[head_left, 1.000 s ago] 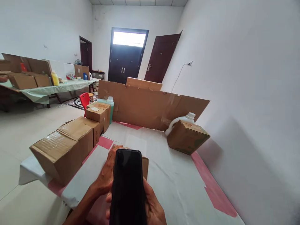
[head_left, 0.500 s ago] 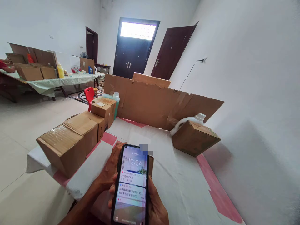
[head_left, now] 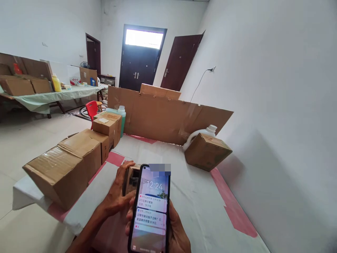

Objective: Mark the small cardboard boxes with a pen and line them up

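My right hand (head_left: 177,228) grips a smartphone (head_left: 150,218) upright, fingers wrapped round its left side and thumb along the right. The lit screen shows 12:24 and several notifications; its top is blurred out. Behind the phone, my left hand (head_left: 117,193) holds a small brown box (head_left: 129,180) by its left side, fingers over the far edge. A dark area shows on the box's face, and the phone hides the box's right part. Both hands are above the white-and-pink cloth (head_left: 200,211) on the table.
Cardboard boxes (head_left: 60,165) line the table's left side, with a green-liquid bottle (head_left: 122,121) behind them. A cardboard panel (head_left: 158,117) stands across the back. At right, a carton (head_left: 209,151) sits before a white jug (head_left: 211,129). A red chair (head_left: 91,109) stands beyond.
My left hand has moved left, away from the phone's edge, and more of the small brown box shows. The phone has shifted slightly right. The camera view has turned a little right.
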Action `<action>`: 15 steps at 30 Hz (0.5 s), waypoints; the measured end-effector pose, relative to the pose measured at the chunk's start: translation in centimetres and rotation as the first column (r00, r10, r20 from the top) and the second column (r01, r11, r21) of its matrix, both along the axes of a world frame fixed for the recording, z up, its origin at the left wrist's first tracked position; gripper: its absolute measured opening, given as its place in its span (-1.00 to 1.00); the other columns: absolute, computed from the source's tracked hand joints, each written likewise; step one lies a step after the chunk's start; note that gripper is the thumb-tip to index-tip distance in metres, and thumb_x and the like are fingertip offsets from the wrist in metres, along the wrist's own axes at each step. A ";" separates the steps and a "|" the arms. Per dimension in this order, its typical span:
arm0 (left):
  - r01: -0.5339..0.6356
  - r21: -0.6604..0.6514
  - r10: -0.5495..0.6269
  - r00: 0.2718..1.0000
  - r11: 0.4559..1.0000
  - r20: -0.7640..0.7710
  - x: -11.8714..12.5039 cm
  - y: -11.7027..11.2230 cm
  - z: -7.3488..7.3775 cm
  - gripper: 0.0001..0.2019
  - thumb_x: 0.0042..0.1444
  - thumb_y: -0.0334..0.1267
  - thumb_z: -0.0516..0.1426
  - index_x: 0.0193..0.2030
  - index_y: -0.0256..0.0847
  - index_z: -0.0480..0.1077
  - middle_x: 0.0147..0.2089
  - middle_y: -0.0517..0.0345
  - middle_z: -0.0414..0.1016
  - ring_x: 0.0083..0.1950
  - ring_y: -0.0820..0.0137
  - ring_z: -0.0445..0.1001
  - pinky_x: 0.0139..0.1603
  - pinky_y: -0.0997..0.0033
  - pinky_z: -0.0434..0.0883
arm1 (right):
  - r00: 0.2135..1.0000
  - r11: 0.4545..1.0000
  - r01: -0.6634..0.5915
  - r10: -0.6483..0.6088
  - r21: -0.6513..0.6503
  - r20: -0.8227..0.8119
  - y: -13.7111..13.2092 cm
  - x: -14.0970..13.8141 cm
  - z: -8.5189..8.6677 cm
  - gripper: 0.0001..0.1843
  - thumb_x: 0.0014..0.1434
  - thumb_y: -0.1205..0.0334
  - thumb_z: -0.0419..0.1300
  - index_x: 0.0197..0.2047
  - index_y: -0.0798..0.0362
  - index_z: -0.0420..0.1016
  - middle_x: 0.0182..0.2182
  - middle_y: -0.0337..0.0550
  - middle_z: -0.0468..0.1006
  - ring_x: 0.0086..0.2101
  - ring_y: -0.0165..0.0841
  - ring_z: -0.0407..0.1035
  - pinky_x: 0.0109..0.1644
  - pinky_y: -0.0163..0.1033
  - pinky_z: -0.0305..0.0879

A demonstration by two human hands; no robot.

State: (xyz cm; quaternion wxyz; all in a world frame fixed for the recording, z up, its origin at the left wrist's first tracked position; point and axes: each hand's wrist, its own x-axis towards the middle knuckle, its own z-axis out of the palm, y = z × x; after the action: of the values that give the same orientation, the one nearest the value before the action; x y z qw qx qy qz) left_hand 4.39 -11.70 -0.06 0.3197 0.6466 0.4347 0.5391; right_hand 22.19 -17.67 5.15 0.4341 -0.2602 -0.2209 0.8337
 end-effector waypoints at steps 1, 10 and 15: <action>0.020 -0.019 -0.020 1.000 1.000 0.009 -0.1 0.1 0.1 -0.23 0.18 0.14 0.23 0.45 0.01 0.09 0.47 -0.10 0.17 0.50 -0.06 0.16 0.48 -0.24 0.15 | 1.000 1.000 0.016 -0.016 0.001 0.004 0.0 0.4 0.2 -0.20 0.11 -0.51 0.21 -0.02 0.08 0.68 -0.27 0.09 0.73 -0.26 0.01 0.64 -0.16 0.17 0.55; 0.084 -0.182 -0.063 0.991 0.980 0.116 -1.0 3.7 1.7 -0.28 0.21 0.10 0.18 0.43 -0.11 0.15 0.38 -0.10 0.34 0.38 -0.03 0.34 0.35 -0.05 0.31 | 0.735 0.846 0.511 -0.522 0.153 0.433 4.6 8.5 -4.4 -0.24 0.05 -0.44 0.31 -0.07 0.12 0.67 -0.18 0.04 0.74 -0.17 -0.07 0.61 -0.04 0.00 0.52; 0.166 -0.292 -0.082 0.957 0.942 0.278 -1.3 7.5 1.9 -0.29 0.18 0.16 0.20 0.39 -0.13 0.24 0.36 -0.04 0.41 0.35 -0.02 0.37 0.25 0.10 0.37 | 0.173 0.822 0.450 -0.464 0.349 0.869 8.0 15.3 -12.6 -0.28 -0.03 -0.51 0.19 -0.39 0.07 0.61 -0.33 0.07 0.71 -0.05 0.09 0.54 -0.05 -0.02 0.43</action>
State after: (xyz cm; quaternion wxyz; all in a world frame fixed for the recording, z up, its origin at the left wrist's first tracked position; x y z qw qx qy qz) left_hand 3.10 -4.17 1.84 0.5060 0.5372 0.4263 0.5231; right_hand 37.44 -9.66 -7.45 0.4568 -0.7376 -0.3439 0.3592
